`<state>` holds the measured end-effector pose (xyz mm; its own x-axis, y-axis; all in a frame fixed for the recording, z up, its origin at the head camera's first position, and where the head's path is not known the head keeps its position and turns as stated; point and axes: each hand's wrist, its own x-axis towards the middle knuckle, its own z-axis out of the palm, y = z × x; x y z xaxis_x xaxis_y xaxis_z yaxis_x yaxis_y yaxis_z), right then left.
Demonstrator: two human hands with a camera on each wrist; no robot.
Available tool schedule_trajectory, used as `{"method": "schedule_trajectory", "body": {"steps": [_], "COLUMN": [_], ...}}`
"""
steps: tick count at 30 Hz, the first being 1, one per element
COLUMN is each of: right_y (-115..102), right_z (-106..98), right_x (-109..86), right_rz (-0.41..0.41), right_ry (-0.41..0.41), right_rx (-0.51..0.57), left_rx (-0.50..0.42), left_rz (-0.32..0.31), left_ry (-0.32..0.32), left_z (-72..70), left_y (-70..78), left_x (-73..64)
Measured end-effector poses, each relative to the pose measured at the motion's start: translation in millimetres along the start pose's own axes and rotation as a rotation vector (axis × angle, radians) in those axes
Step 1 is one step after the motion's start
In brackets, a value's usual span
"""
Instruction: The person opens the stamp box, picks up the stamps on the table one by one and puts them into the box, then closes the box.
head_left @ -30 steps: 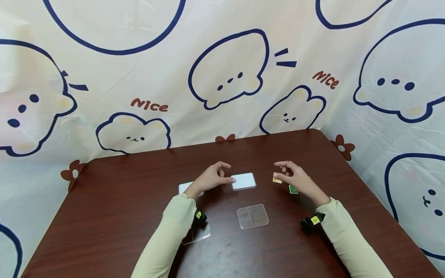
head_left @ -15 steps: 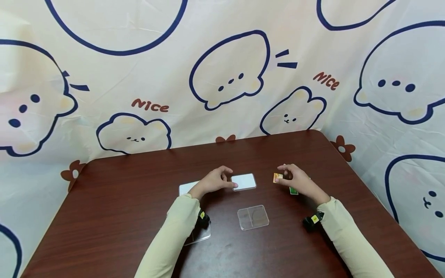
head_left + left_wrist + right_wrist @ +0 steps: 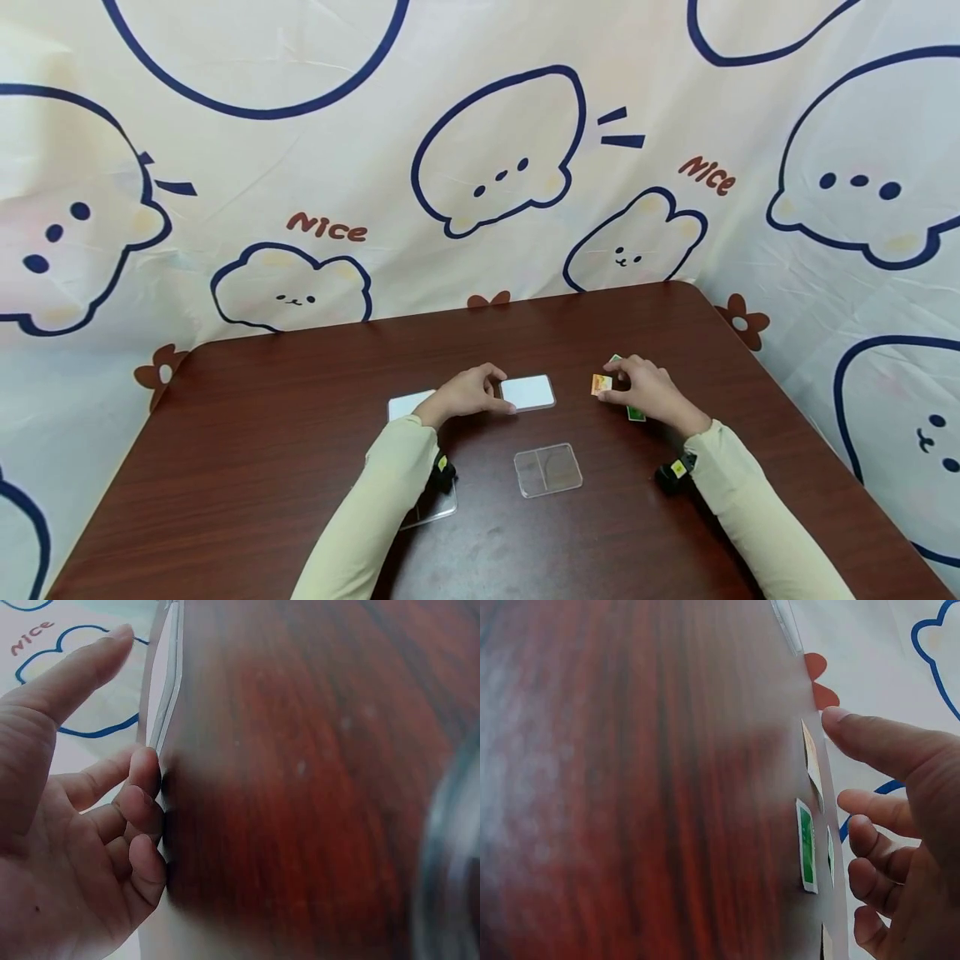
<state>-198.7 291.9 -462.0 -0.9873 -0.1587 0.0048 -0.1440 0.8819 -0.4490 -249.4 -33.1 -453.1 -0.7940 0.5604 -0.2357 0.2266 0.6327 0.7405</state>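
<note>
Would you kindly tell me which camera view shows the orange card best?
The head view, because it looks down on the orange card and shows most of its printed face. The right wrist view has it nearly edge-on, as a thin sliver; the left wrist view does not show it.

In front of me: dk brown wood tabletop [image 3: 247,467]. Behind it & both sides, I see white cloth [image 3: 375,167] w/ navy-outlined bears [image 3: 495,150], "Nice" lettering [image 3: 327,228] x2, brown flowers [image 3: 162,372].
</note>
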Motion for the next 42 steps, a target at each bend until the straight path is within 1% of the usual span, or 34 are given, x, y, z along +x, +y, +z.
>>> {"method": "schedule_trajectory", "body": {"steps": [3, 12, 19, 25, 32, 42], "right_y": [-0.6, -1.3, -3.0, -4.9, -5.6, -4.6], "right_z": [0.1, -1.5, -3.7, -4.6, -0.2, 3.5], "right_x": [0.4, 1.7, 3.7, 2.9, 1.5, -1.1], "right_rz": [0.007, 0.011, 0.012, 0.009, 0.015, 0.006], "right_ry": [-0.014, -0.030, -0.010, -0.011, -0.017, -0.002], "right_rx": [-0.030, -0.093, -0.109, -0.096, -0.074, -0.047], "left_rx": [0.025, 0.055, 0.087, 0.094, 0.084, 0.072], "left_rz": [-0.006, -0.027, -0.050, -0.059, -0.072, -0.069], "left_ry": [-0.001, 0.010, 0.030, 0.030, 0.032, 0.042], "left_z": [0.6, -0.1, -2.3, -1.4, 1.8, 5.9], "left_y": [1.0, 5.5, 13.1, 11.7, 9.4, 5.6], "left_x": [0.8, 3.2, 4.5, 4.6, 2.2, 2.7]}}
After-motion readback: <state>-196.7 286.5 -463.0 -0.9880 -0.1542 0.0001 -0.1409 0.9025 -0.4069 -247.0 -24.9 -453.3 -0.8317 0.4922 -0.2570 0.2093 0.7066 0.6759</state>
